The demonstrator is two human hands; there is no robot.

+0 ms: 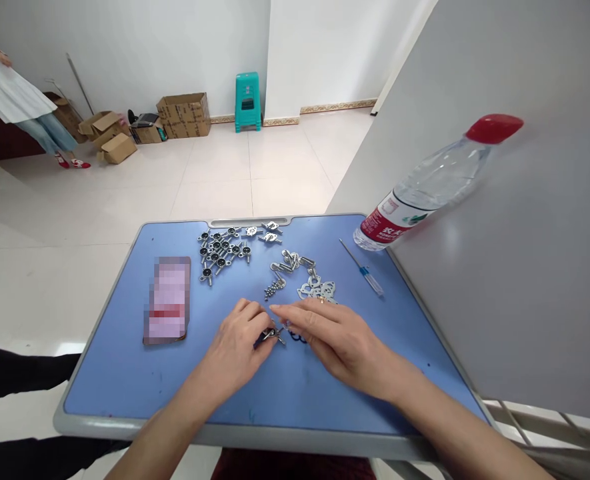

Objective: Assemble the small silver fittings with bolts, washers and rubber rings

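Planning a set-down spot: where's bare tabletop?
Blue tabletop free: front left, between rectangular pink-screened phone and near edge; right, between slim clear-handled screwdriver and right hand. Crowded: back centre to left hand, small silver metal parts.

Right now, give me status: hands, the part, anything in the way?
Left hand pinching small metal part. Right hand close beside it, contact unclear. Black ring-like pieces partly hidden by right hand; screwdriver lies farther right.

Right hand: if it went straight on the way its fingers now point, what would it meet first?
Probably the left hand, close ahead of the right hand; one view leaves the depth unclear.
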